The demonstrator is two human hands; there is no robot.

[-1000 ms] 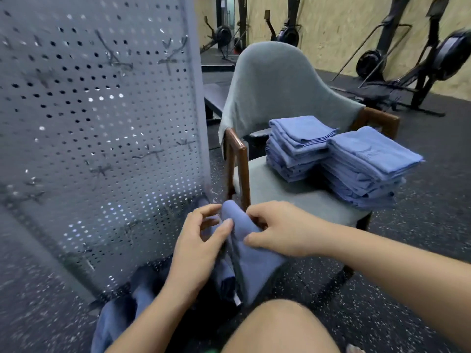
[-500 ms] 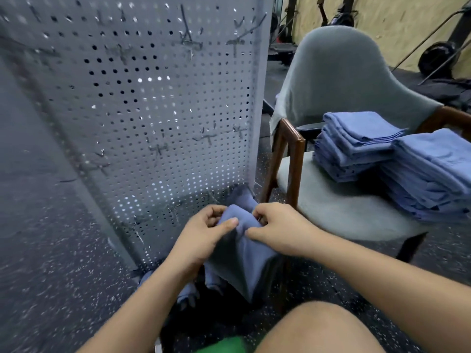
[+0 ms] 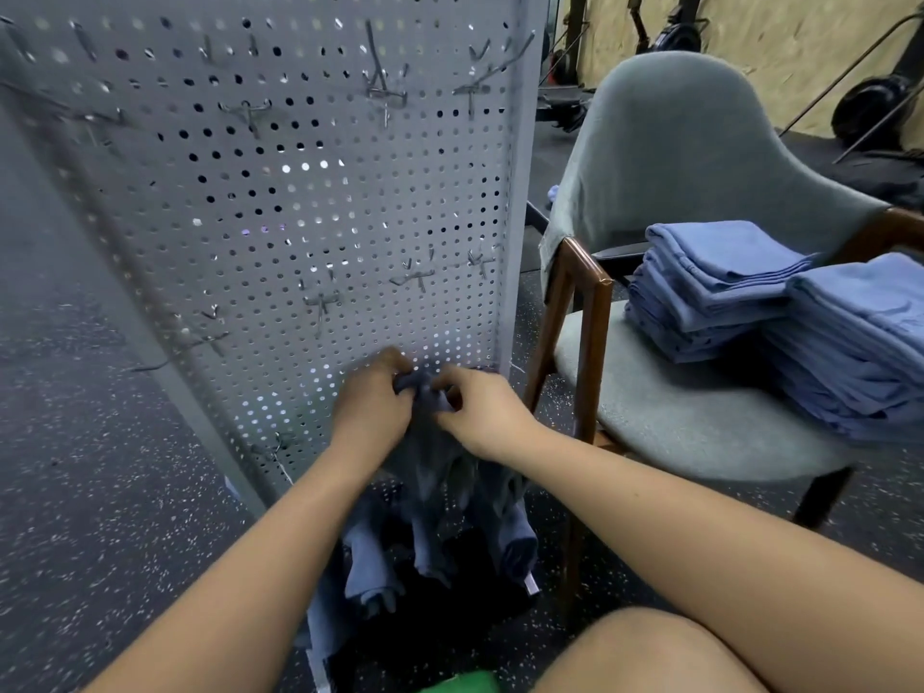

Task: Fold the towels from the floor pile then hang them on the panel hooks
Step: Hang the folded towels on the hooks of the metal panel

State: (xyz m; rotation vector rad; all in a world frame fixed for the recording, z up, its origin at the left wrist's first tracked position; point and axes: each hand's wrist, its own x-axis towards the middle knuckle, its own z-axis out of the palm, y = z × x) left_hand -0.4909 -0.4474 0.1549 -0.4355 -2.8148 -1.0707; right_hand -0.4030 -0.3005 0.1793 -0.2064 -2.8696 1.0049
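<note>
Speckled dark floor (image 3: 90, 517) carries a loose pile (image 3: 425, 557) of blue towels below both forearms. Left hand (image 3: 372, 405) and right hand (image 3: 482, 415) have fingers pinched shut on one towel (image 3: 425, 442), bunched just before the panel (image 3: 310, 202). Beyond, wire hooks (image 3: 417, 277) stand bare, and two folded stacks (image 3: 780, 312) sit on a chair (image 3: 690, 422).

I see dark speckled floor (image 3: 90, 517) carrying upright perforated panel (image 3: 310, 202), wooden-legged chair (image 3: 700, 417) just beside it, and loose pile of blue towels (image 3: 380, 567) at panel foot. Chair seat bears two stacks of folded towels (image 3: 710, 292), touching.
</note>
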